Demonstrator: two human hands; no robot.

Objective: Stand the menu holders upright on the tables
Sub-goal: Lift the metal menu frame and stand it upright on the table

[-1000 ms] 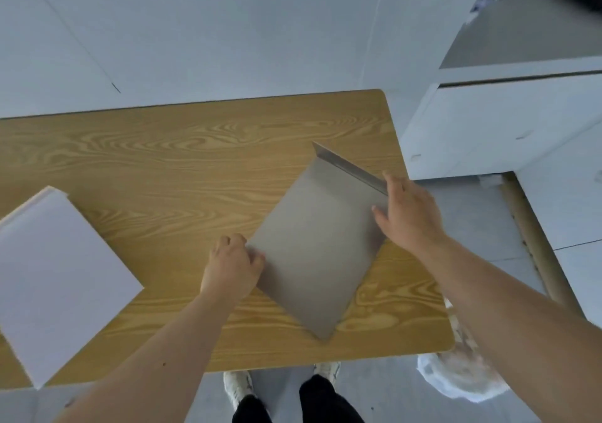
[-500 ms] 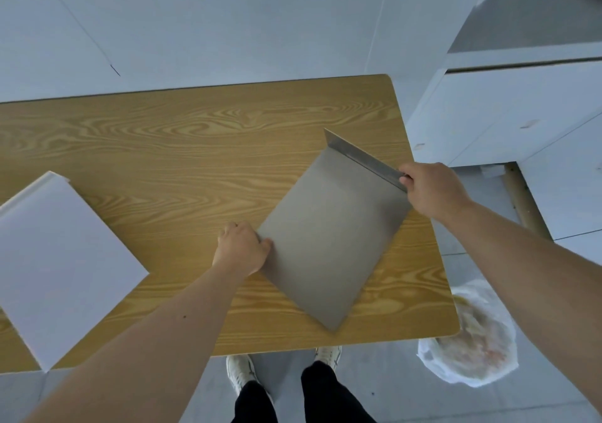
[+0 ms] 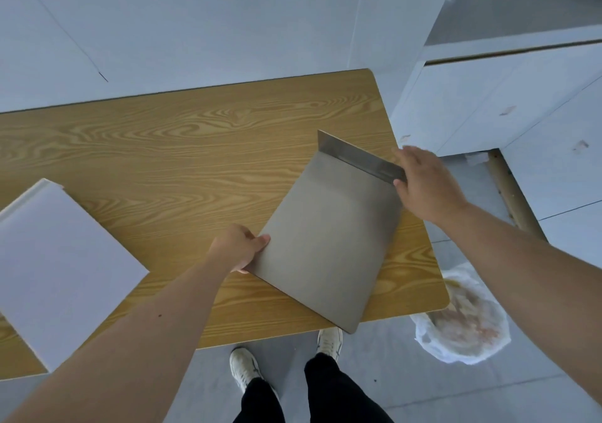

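A: Where is the menu holder [image 3: 329, 236] just now?

B: At the right end of the wooden table [image 3: 182, 148], tilted, its near corner hanging past the table's front edge. Its folded foot points up at the far end.

A: And the hands?

B: The left hand [image 3: 239, 246] is closed on the panel's left edge, thumb on top. The right hand [image 3: 423, 183] is curled around the foot's right end. Both have it between them.

A: So which step is this?

B: Turning it upright, I judge; it isn't standing. Next, the foot must swing down flat onto the table, well inside the edge, before either hand lets go.

A: And the white board [image 3: 58, 266]?

B: At the table's left end, well apart.
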